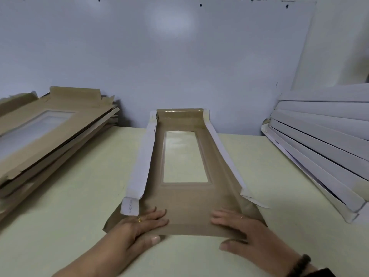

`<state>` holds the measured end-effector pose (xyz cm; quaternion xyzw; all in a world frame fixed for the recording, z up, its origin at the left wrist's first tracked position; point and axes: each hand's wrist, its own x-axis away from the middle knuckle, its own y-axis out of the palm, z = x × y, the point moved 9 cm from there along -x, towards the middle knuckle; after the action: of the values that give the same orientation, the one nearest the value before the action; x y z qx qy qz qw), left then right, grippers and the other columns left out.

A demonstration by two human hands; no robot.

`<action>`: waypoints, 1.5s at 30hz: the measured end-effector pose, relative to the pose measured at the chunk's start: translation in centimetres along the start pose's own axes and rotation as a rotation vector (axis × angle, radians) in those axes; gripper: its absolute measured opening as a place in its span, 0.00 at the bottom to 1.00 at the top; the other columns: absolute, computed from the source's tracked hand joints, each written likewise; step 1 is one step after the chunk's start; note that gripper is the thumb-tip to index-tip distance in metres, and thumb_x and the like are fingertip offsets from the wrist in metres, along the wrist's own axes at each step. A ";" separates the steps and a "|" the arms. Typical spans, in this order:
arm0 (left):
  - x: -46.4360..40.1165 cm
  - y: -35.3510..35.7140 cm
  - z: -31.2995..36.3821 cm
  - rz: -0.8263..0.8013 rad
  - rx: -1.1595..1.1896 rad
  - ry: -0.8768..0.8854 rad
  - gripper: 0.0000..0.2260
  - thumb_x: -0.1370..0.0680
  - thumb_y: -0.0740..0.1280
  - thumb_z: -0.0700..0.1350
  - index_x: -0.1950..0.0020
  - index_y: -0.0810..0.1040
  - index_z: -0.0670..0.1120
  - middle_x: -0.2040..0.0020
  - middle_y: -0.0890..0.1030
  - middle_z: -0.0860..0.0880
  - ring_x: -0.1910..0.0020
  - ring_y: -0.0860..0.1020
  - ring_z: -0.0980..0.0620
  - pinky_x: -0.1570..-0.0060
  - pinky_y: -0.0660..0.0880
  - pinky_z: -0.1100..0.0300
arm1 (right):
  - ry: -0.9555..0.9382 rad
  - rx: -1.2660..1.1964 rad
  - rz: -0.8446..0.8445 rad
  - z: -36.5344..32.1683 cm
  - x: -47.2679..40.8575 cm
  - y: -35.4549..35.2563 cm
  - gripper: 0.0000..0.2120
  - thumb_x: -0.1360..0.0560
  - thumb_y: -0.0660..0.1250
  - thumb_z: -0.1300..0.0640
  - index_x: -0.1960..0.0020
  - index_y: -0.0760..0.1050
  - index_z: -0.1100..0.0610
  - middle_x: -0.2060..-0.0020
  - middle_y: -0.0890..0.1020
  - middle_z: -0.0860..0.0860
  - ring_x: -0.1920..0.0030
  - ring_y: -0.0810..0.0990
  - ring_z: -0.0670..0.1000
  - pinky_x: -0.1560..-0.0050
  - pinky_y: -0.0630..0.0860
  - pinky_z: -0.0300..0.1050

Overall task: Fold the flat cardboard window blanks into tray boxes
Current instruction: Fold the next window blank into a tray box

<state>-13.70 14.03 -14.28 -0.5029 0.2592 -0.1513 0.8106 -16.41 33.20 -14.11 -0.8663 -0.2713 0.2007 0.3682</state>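
A brown cardboard window blank (185, 200) lies lengthwise on the table in front of me, its clear window (184, 156) in the far half. Its two long side walls stand up, white outside, and the far end flap is raised. The near end flap lies low at the table's front. My left hand (137, 226) rests flat on the near left of that flap, fingers straight on top, thumb under its front edge. My right hand (237, 228) lies flat on the near right in the same way, thumb at the edge.
A pile of flat brown window blanks (50, 132) lies at the left against the wall. A stack of folded white trays (319, 144) leans at the right. The pale green table (69, 226) meets a white wall behind.
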 end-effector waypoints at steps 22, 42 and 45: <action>-2.0 -1.9 -0.3 0.209 -0.404 -0.307 0.24 0.33 0.53 0.38 0.47 0.82 0.53 0.47 0.80 0.50 0.47 0.80 0.46 0.48 0.69 0.59 | 0.190 0.523 0.327 0.5 -2.7 -1.0 0.18 0.29 0.69 0.60 0.40 0.76 0.50 0.41 0.76 0.46 0.40 0.75 0.49 0.42 0.68 0.38; -2.2 -1.5 -2.0 0.125 -0.237 -0.380 0.46 0.34 0.28 0.73 0.47 0.80 0.54 0.55 0.70 0.59 0.52 0.70 0.58 0.54 0.67 0.65 | 0.041 0.407 0.289 0.1 -2.5 -1.7 0.10 0.23 0.63 0.52 0.50 0.81 0.55 0.56 0.77 0.48 0.52 0.74 0.50 0.49 0.67 0.39; -2.9 -2.4 -1.1 0.191 -0.389 -0.354 0.29 0.23 0.43 0.60 0.60 0.82 0.50 0.66 0.76 0.53 0.64 0.77 0.52 0.63 0.72 0.60 | 0.057 0.490 0.391 -0.2 -2.8 -2.2 0.10 0.25 0.68 0.57 0.65 0.78 0.57 0.69 0.71 0.47 0.64 0.75 0.52 0.63 0.64 0.39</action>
<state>-16.65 13.66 -11.79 -0.6410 0.1839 0.0684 0.7420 -19.21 32.62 -11.89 -0.7929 -0.0326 0.3027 0.5279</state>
